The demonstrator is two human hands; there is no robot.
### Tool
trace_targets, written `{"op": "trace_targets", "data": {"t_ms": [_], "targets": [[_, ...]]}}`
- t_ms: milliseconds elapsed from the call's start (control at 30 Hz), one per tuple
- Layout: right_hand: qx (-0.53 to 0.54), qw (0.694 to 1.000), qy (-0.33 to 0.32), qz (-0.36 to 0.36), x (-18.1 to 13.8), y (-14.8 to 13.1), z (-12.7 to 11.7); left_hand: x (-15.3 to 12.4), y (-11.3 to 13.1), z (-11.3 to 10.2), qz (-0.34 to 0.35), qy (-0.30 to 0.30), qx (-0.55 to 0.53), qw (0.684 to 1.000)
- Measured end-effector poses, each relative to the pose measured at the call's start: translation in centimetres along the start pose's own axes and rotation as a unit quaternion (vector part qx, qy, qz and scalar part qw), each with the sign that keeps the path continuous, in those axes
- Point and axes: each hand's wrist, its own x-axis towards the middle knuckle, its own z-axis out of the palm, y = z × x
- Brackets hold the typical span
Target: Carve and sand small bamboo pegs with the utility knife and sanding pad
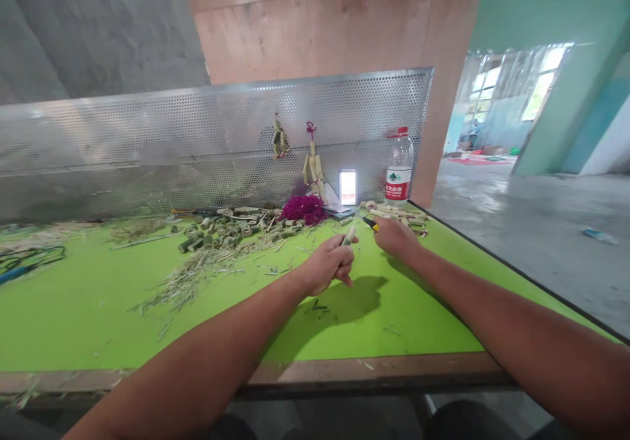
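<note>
Between the thumb and fingers of my left hand [327, 266] is a short pale piece of bamboo-like stalk [349, 235], tilted upward above the green table top. My right hand [396, 238] is closed around a yellow and black utility knife [370, 223], its tip pointing left toward the far side of the table. The knife is apart from the stalk piece. Just beyond the hands, another cut stalk piece [346, 220] lies on the table. A heap of short cut stalks [231, 227] spreads to the left, with thin shavings [189, 279] in front of it.
Magenta thread [304, 210] lies by a jointed stalk figure [315, 168] at the perforated metal panel [197, 158]. A lit phone-like screen [348, 187] and a red-capped water bottle [398, 171] stand at the back. Blue-handled tool [17, 273] lies far left. The table's right edge [512, 275] borders the floor.
</note>
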Motion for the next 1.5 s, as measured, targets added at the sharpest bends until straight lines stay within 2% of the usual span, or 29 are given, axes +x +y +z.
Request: {"op": "trace_targets", "data": {"t_ms": [67, 167, 267, 333, 467, 600, 767, 833, 967, 1067, 1133, 1300, 1433, 1500], "targets": [[0.003, 1.0, 0.009, 0.0, -0.3, -0.2, -0.1, 0.2, -0.2, -0.3, -0.014, 0.017, -0.045, 0.999], [0.007, 0.999, 0.012, -0.053, -1.4, -1.7, 0.0, 0.8, -0.6, -1.2, -0.036, 0.048, -0.093, 0.994], [-0.001, 0.994, -0.003, -0.105, -2.3, -3.2, 0.1, 1.1, -0.9, -1.6, -0.02, 0.045, -0.101, 0.994], [-0.005, 0.994, -0.008, -0.109, -2.6, -3.6, 0.0, 1.0, -0.9, -1.5, -0.011, 0.041, -0.081, 0.996], [-0.007, 0.995, -0.01, -0.1, -2.7, -3.6, -0.1, 0.8, -0.6, -1.0, 0.003, 0.046, -0.027, 0.999], [0.003, 0.997, -0.017, -0.077, -2.0, -2.8, 0.1, 0.6, -0.4, -0.8, -0.002, 0.058, -0.017, 0.998], [0.01, 1.0, -0.019, 0.019, -0.2, 0.2, -0.3, 0.2, -0.2, -0.8, 0.027, -0.014, -0.006, 1.0], [0.01, 0.999, -0.007, 0.037, 0.0, 0.6, -0.5, 0.3, -0.3, -1.0, 0.021, -0.002, -0.028, 0.999], [0.023, 0.999, 0.019, -0.036, -1.1, -1.2, -0.5, 0.8, -0.5, -1.4, -0.022, 0.082, -0.076, 0.994], [0.005, 0.995, 0.009, -0.102, -2.3, -3.1, -0.2, 1.0, -0.7, -1.3, -0.013, 0.09, -0.059, 0.994], [-0.013, 0.994, -0.004, -0.112, -2.7, -3.8, -0.1, 0.9, -0.6, -1.0, -0.015, 0.086, -0.025, 0.996], [-0.026, 0.996, -0.023, -0.081, -2.1, -3.0, -0.1, 0.4, 0.1, 0.0, -0.02, 0.098, 0.039, 0.994], [-0.025, 1.0, -0.014, -0.004, -0.6, -0.4, -0.7, -0.1, 0.3, 0.9, -0.008, 0.022, 0.063, 0.998], [-0.026, 0.999, -0.007, 0.025, -0.2, 0.5, -0.9, -0.2, 0.2, 1.0, 0.01, 0.011, 0.037, 0.999]]}}
